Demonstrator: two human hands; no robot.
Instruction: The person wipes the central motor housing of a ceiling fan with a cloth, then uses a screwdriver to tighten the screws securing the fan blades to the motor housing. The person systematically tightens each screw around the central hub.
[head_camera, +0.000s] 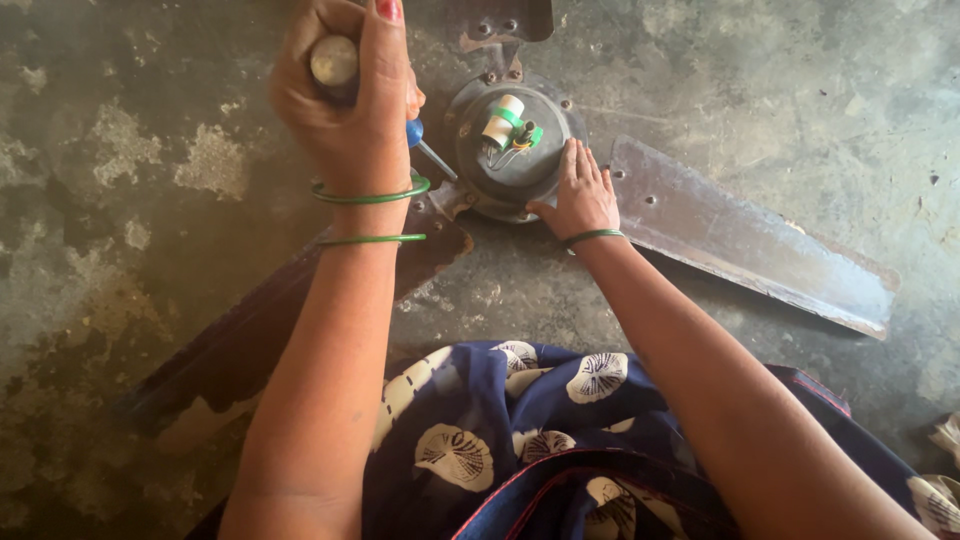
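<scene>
at the top left of the view, the left hand (345, 95) has its fingers wrapped tight around the handle of a screwdriver with a blue collar and thin metal shaft (425, 145); the handle's rounded end shows above the fist, and the shaft slants down and right to the rim of the fan's round dark metal motor housing (510, 170). whether the tip sits in a screw cannot be told. two thin green bangles (370, 195) circle this wrist.

right of centre, the right hand (580, 190) lies flat with fingers together and extended, palm pressed on the lower right edge of the housing; it grips nothing. one green bangle sits at its wrist.

on top of the housing stands a small white cylinder with a green band and short wires (508, 122). from the housing three blades spread over the floor: a grey metal blade (750, 240) runs right and downward, its long edges straight and its far end cut square; a dark rusted blade (280, 330) runs down-left, passing under the left forearm; a third blade's root (500, 20) leaves the frame at the top edge.

the fan rests on a mottled, stained concrete floor (120, 200), which lies bare to the left of the left arm and beyond the grey blade. dark blue cloth printed with white shell shapes (520, 440) fills the bottom edge between the forearms.
</scene>
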